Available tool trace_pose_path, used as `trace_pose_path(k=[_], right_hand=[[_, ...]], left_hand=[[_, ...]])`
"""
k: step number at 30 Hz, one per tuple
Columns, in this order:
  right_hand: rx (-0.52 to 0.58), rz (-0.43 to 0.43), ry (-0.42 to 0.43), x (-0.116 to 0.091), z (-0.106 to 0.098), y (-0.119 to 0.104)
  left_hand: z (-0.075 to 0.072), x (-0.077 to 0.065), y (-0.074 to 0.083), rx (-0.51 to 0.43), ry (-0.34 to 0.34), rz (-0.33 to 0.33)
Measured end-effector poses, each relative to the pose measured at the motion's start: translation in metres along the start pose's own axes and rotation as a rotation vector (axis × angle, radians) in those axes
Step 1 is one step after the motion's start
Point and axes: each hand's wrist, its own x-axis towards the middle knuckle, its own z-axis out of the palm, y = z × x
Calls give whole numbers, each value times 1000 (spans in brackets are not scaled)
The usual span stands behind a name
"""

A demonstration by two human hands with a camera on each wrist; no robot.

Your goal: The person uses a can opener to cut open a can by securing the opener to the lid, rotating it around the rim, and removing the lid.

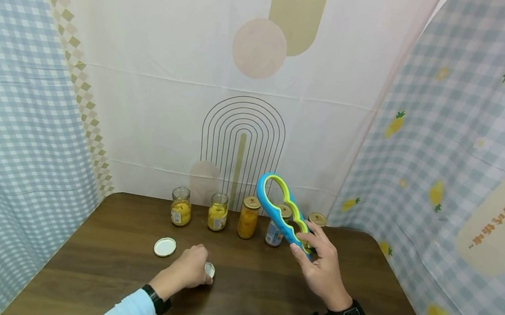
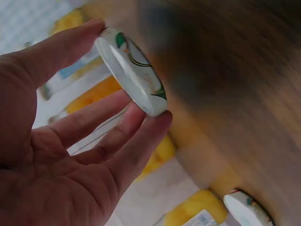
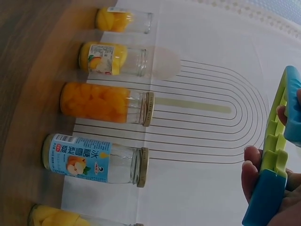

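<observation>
My left hand [image 1: 190,267] pinches a white jar lid [image 2: 131,73] by its rim, with the thumb on one side and fingertips on the other. In the head view this lid is low over the table, mostly behind the fingers. My right hand [image 1: 320,266] grips one end of a blue and lime-green jar opener [image 1: 270,211], which is raised in front of the jars. Another white lid [image 1: 164,247] lies on the table left of my left hand. Behind the hands stand two lidless jars of yellow fruit, the left one [image 1: 181,206] and its neighbour [image 1: 218,212].
Right of the lidless jars stands a capped jar of orange fruit [image 1: 248,218]. Beside it is a capped jar with a blue label [image 3: 82,157]. Another gold-capped jar [image 1: 317,218] is partly behind the right hand. Patterned cloths hang behind and beside the brown table [image 1: 248,299].
</observation>
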Motion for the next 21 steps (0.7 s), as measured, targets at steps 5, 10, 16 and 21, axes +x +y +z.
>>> trace_pose_path(k=[5, 10, 16, 21], right_hand=[[26, -19, 1, 1, 2, -1], [41, -36, -3, 1, 1, 0], [49, -49, -7, 0, 1, 1], [58, -60, 4, 0, 2, 2]], left_hand=[[17, 16, -17, 145, 2, 30], [40, 50, -48, 145, 43, 47], [10, 46, -28, 77, 72, -4], [8, 58, -33, 38, 72, 13]])
